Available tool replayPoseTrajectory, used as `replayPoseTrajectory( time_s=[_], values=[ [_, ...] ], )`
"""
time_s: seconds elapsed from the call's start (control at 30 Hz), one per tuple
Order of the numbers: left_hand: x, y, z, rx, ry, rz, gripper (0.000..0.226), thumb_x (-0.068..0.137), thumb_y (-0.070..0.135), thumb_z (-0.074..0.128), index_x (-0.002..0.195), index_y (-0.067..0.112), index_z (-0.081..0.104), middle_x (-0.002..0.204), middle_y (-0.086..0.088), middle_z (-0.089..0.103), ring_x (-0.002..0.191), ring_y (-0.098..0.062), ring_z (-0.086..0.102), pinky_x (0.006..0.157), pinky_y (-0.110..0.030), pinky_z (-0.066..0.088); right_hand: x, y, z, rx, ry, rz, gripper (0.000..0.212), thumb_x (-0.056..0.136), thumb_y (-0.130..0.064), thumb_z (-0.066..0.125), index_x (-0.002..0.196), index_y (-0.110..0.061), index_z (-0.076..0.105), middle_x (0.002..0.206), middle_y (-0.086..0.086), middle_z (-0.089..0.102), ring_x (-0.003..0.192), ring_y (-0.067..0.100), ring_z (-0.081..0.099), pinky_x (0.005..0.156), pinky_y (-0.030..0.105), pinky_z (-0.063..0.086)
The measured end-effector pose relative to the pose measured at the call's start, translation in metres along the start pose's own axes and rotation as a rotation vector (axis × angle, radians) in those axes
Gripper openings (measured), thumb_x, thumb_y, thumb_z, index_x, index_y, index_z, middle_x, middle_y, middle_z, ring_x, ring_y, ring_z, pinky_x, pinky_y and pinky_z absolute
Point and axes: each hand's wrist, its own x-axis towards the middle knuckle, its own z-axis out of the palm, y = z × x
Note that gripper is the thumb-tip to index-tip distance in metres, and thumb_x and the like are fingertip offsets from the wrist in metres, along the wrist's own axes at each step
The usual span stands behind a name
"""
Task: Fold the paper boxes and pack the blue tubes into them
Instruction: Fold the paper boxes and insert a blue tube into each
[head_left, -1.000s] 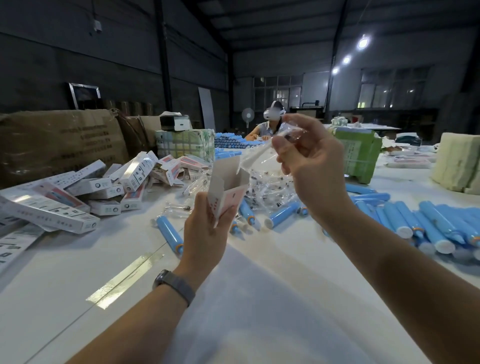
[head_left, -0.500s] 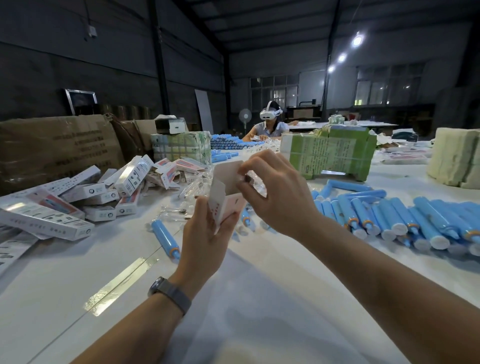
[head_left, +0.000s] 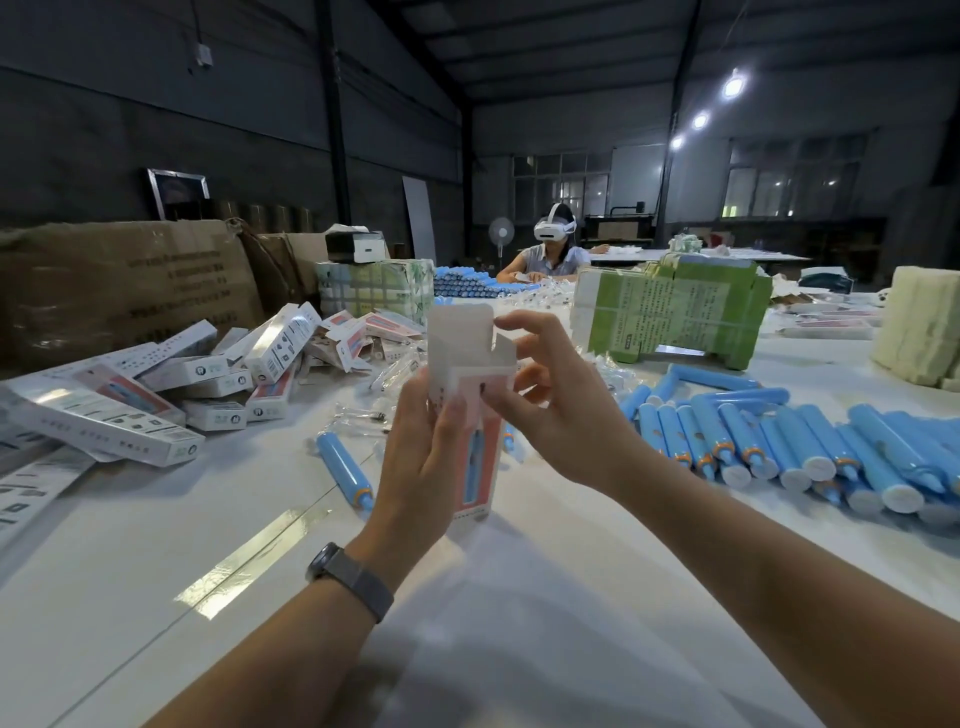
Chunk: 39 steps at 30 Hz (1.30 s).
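A white and pink paper box (head_left: 470, 364) stands upright above the white table (head_left: 156, 545), its top flaps open. My left hand (head_left: 421, 457) grips its body from the left side. My right hand (head_left: 558, 400) pinches the box's top edge, the index finger touching a side flap. Its inside is hidden from me. One blue tube (head_left: 344, 469) lies alone on the table left of my left hand. A row of several blue tubes (head_left: 779, 447) lies to the right.
A heap of packed white boxes (head_left: 208, 369) lies at the left, in front of brown cartons (head_left: 119, 286). A green bundle of flat boxes (head_left: 670, 312) stands behind my right hand. Small clear packets (head_left: 363, 415) are scattered mid-table. A person (head_left: 553, 249) with a headset sits at the far end.
My right hand came down from a raised position, where it held a clear packet, to the box top. The box now stands more upright with its flaps open.
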Motion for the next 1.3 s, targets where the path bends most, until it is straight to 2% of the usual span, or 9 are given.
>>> replayPoseTrajectory(
  time_s=[0.13, 0.33, 0.47, 0.6, 0.8, 0.93, 1.03, 1.17, 1.3],
  values=[
    [0.002, 0.006, -0.006, 0.114, 0.087, 0.172, 0.033, 0.101, 0.040, 0.036, 0.133, 0.046, 0.027, 0.112, 0.016, 0.060, 0.097, -0.008, 0.068, 0.074, -0.024, 0.060, 0.000, -0.001, 0.003, 0.092, 0.025, 0.007, 0.048, 0.087, -0.022, 0.074, 0.118, -0.035, 0.040, 0.100, -0.004, 0.065, 0.075, 0.016, 0.063, 0.068, 0.044, 0.055],
    [0.000, 0.009, -0.008, 0.121, 0.073, 0.219, 0.024, 0.103, 0.032, 0.035, 0.125, 0.041, 0.039, 0.101, 0.018, 0.064, 0.086, -0.004, 0.070, 0.067, -0.025, 0.061, 0.000, -0.002, 0.001, 0.146, 0.071, 0.020, 0.041, 0.082, -0.023, 0.077, 0.103, -0.043, 0.048, 0.094, -0.013, 0.063, 0.077, 0.009, 0.062, 0.066, 0.026, 0.052],
    [-0.001, 0.011, -0.007, 0.110, 0.063, 0.169, 0.021, 0.101, 0.036, 0.034, 0.120, 0.038, 0.043, 0.101, 0.005, 0.067, 0.084, -0.012, 0.071, 0.068, -0.038, 0.063, 0.001, -0.001, 0.000, 0.151, 0.059, 0.042, 0.035, 0.084, -0.022, 0.076, 0.105, -0.040, 0.054, 0.097, -0.011, 0.064, 0.080, 0.011, 0.063, 0.069, 0.029, 0.054],
    [-0.001, 0.012, -0.006, 0.120, 0.052, 0.160, 0.021, 0.101, 0.037, 0.035, 0.119, 0.038, 0.044, 0.099, 0.003, 0.067, 0.085, -0.011, 0.071, 0.069, -0.040, 0.062, 0.002, 0.000, -0.005, 0.132, 0.023, 0.066, 0.023, 0.085, -0.018, 0.076, 0.101, -0.027, 0.062, 0.099, -0.006, 0.067, 0.083, 0.009, 0.063, 0.072, 0.032, 0.055],
    [0.000, 0.011, -0.005, 0.134, 0.030, 0.198, 0.019, 0.102, 0.037, 0.037, 0.119, 0.038, 0.044, 0.102, 0.002, 0.067, 0.087, -0.015, 0.071, 0.068, -0.044, 0.062, 0.005, -0.005, -0.016, 0.159, -0.009, -0.009, 0.026, 0.077, -0.006, 0.081, 0.087, -0.024, 0.065, 0.120, -0.002, 0.065, 0.108, 0.013, 0.063, 0.083, 0.031, 0.054],
    [0.000, 0.013, -0.007, 0.078, 0.011, 0.181, 0.020, 0.102, 0.035, 0.035, 0.121, 0.037, 0.042, 0.101, -0.001, 0.068, 0.085, -0.019, 0.071, 0.069, -0.050, 0.061, 0.006, -0.008, -0.012, 0.200, 0.043, -0.048, 0.046, 0.073, -0.003, 0.082, 0.093, -0.030, 0.052, 0.099, -0.016, 0.064, 0.094, 0.011, 0.062, 0.075, 0.031, 0.052],
    [-0.002, 0.015, -0.005, 0.014, -0.018, 0.182, 0.020, 0.103, 0.033, 0.034, 0.123, 0.033, 0.034, 0.101, -0.007, 0.065, 0.082, -0.023, 0.071, 0.069, -0.052, 0.060, 0.005, -0.008, -0.013, 0.208, 0.029, -0.081, 0.049, 0.073, -0.005, 0.081, 0.104, -0.030, 0.053, 0.097, -0.009, 0.063, 0.090, 0.016, 0.059, 0.073, 0.030, 0.048],
    [0.000, 0.013, -0.005, 0.006, -0.034, 0.183, 0.020, 0.105, 0.030, 0.033, 0.124, 0.034, 0.032, 0.096, -0.005, 0.066, 0.080, -0.024, 0.071, 0.071, -0.048, 0.061, 0.007, -0.005, -0.015, 0.091, -0.011, -0.108, 0.029, 0.077, -0.002, 0.080, 0.096, -0.021, 0.068, 0.098, -0.001, 0.064, 0.093, 0.020, 0.060, 0.073, 0.030, 0.049],
    [0.000, 0.013, -0.005, 0.067, -0.039, 0.210, 0.017, 0.104, 0.030, 0.032, 0.119, 0.034, 0.039, 0.088, -0.004, 0.065, 0.076, -0.020, 0.071, 0.067, -0.045, 0.061, 0.007, -0.008, -0.017, 0.077, -0.001, -0.100, 0.018, 0.079, -0.006, 0.079, 0.089, -0.018, 0.069, 0.098, 0.001, 0.065, 0.093, 0.019, 0.062, 0.075, 0.039, 0.052]
  ],
)
